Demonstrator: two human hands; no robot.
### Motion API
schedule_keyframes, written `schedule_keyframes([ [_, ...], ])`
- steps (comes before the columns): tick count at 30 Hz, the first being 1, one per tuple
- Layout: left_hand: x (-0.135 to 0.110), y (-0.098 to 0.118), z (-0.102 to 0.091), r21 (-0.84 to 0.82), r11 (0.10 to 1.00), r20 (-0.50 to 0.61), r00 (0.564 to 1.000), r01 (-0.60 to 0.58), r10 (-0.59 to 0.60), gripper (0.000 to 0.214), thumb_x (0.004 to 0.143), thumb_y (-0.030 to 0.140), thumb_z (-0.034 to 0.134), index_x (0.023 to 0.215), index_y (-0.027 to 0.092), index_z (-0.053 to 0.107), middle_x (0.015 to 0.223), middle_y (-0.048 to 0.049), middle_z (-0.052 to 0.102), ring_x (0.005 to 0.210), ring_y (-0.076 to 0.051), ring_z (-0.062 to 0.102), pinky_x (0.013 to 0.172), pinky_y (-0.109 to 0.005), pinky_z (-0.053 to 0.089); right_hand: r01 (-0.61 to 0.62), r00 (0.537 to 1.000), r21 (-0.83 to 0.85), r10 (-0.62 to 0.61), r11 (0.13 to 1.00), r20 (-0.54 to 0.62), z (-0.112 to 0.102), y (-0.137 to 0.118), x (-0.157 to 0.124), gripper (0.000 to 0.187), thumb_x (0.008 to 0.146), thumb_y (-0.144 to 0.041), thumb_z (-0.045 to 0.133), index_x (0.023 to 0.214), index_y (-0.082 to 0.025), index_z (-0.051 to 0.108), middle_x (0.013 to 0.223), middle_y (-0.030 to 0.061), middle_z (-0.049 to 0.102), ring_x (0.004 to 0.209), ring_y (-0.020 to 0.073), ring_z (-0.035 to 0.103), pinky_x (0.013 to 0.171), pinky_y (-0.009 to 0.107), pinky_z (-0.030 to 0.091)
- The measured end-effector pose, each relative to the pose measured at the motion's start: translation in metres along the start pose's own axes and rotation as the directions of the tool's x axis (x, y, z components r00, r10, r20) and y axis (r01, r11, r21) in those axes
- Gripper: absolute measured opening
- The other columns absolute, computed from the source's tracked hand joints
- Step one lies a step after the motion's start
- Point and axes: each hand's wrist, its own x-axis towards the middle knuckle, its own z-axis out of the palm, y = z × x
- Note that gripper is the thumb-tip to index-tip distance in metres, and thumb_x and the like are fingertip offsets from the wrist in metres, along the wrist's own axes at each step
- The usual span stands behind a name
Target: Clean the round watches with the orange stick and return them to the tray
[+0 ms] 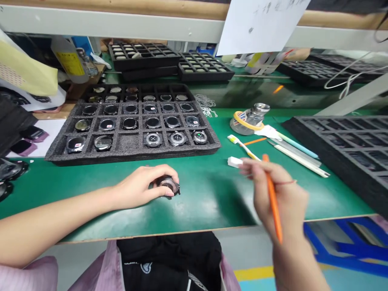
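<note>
My left hand rests on the green table, its thumb and fingers closed around a round smartwatch body. Raised over the table's front edge on the right, my right hand grips a slim orange pen-like stick, and is somewhat blurred. Its fingertips appear close to a small white block; whether they touch it I cannot tell. Behind my left hand lies a black foam tray with rows of round watch bodies, one front-row compartment bare. Three in its front row show their sensor backs.
A toothbrush, a glass jar with a yellow ring, and several stick-like tools lie right of centre. Another foam tray borders the right side. More trays stand behind, under a shelf beam with a hanging paper.
</note>
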Motion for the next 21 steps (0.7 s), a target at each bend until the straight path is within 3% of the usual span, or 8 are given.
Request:
schedule_keyframes([
  [3, -0.001, -0.003, 0.001, -0.048, 0.997, -0.016, 0.998, -0.067, 0.066, 0.008, 0.096, 0.027, 0.070, 0.095, 0.019, 0.069, 0.091, -0.0010, 0.078, 0.080, -0.013, 0.070, 0.074, -0.022, 0.050, 0.014, 1.000, -0.156, -0.014, 0.988, 0.004, -0.001, 0.055, 0.038, 0.054, 0.096, -0.064, 0.052, 0.100, -0.018, 0.079, 0.090, 0.0153, 0.076, 0.089, 0.0306, 0.074, 0.076, 0.045, 0.055],
  [6, -0.002, -0.005, 0.002, -0.088, 0.993, -0.071, 0.995, -0.082, 0.076, 0.011, 0.091, 0.025, 0.076, 0.084, 0.017, 0.072, 0.089, -0.0033, 0.079, 0.085, -0.016, 0.072, 0.077, -0.024, 0.052, 0.070, 0.996, -0.177, -0.060, 0.982, 0.060, 0.000, 0.075, 0.055, 0.052, 0.096, -0.065, 0.052, 0.084, -0.020, 0.077, 0.073, 0.0111, 0.069, 0.072, 0.0271, 0.070, 0.068, 0.042, 0.054],
  [10, -0.001, -0.004, 0.002, -0.187, 0.982, -0.090, 0.996, -0.018, 0.001, 0.014, 0.084, 0.025, 0.083, 0.077, 0.016, 0.074, 0.097, -0.0068, 0.081, 0.086, -0.017, 0.073, 0.073, -0.025, 0.054, 0.158, 0.987, -0.161, -0.156, 0.974, 0.022, -0.009, 0.035, 0.033, 0.027, 0.102, -0.040, 0.057, 0.097, -0.020, 0.075, 0.085, 0.0095, 0.072, 0.062, 0.0171, 0.067, 0.064, 0.033, 0.054],
  [12, 0.000, -0.003, 0.002, -0.220, 0.975, -0.075, 0.995, 0.045, -0.063, 0.015, 0.082, 0.025, 0.084, 0.077, 0.016, 0.074, 0.094, -0.0062, 0.081, 0.080, -0.016, 0.073, 0.071, -0.025, 0.054, 0.336, 0.942, -0.071, -0.333, 0.939, 0.051, -0.012, 0.002, 0.012, 0.010, 0.097, -0.026, 0.068, 0.105, -0.024, 0.074, 0.093, 0.0066, 0.074, 0.072, 0.0162, 0.071, 0.064, 0.028, 0.055],
  [13, 0.001, -0.003, 0.002, -0.237, 0.969, -0.067, 0.994, 0.069, -0.087, 0.015, 0.082, 0.025, 0.084, 0.077, 0.016, 0.073, 0.093, -0.0057, 0.081, 0.080, -0.016, 0.074, 0.071, -0.025, 0.054, 0.423, 0.904, 0.017, -0.423, 0.906, 0.058, -0.012, -0.013, 0.001, 0.014, 0.096, -0.020, 0.070, 0.108, -0.026, 0.073, 0.094, 0.0052, 0.073, 0.076, 0.0159, 0.072, 0.065, 0.027, 0.056],
  [15, 0.002, -0.001, 0.002, -0.264, 0.960, -0.059, 0.991, 0.097, -0.116, 0.015, 0.082, 0.024, 0.084, 0.076, 0.017, 0.072, 0.091, -0.0052, 0.081, 0.085, -0.018, 0.076, 0.075, -0.027, 0.055, 0.473, 0.867, 0.151, -0.489, 0.868, 0.095, -0.011, -0.034, -0.018, 0.023, 0.096, -0.012, 0.066, 0.112, -0.028, 0.072, 0.094, 0.0033, 0.072, 0.075, 0.0143, 0.073, 0.066, 0.025, 0.058],
  [18, 0.002, -0.001, 0.003, -0.268, 0.954, -0.066, 0.985, 0.135, -0.157, 0.017, 0.081, 0.024, 0.084, 0.075, 0.017, 0.070, 0.090, -0.0051, 0.081, 0.087, -0.019, 0.076, 0.079, -0.029, 0.056, 0.439, 0.869, 0.199, -0.470, 0.876, 0.156, -0.014, -0.040, -0.035, 0.019, 0.103, -0.014, 0.057, 0.111, -0.025, 0.071, 0.094, 0.0043, 0.073, 0.073, 0.0138, 0.074, 0.065, 0.025, 0.059],
  [21, 0.002, -0.001, 0.002, -0.280, 0.949, -0.046, 0.985, 0.147, -0.166, 0.018, 0.081, 0.025, 0.084, 0.075, 0.017, 0.069, 0.091, -0.0050, 0.081, 0.085, -0.019, 0.076, 0.077, -0.029, 0.056, 0.406, 0.896, 0.060, -0.410, 0.912, 0.172, -0.024, -0.033, -0.039, 0.019, 0.104, -0.020, 0.055, 0.111, -0.023, 0.072, 0.096, 0.0062, 0.075, 0.072, 0.0157, 0.075, 0.059, 0.026, 0.057],
])
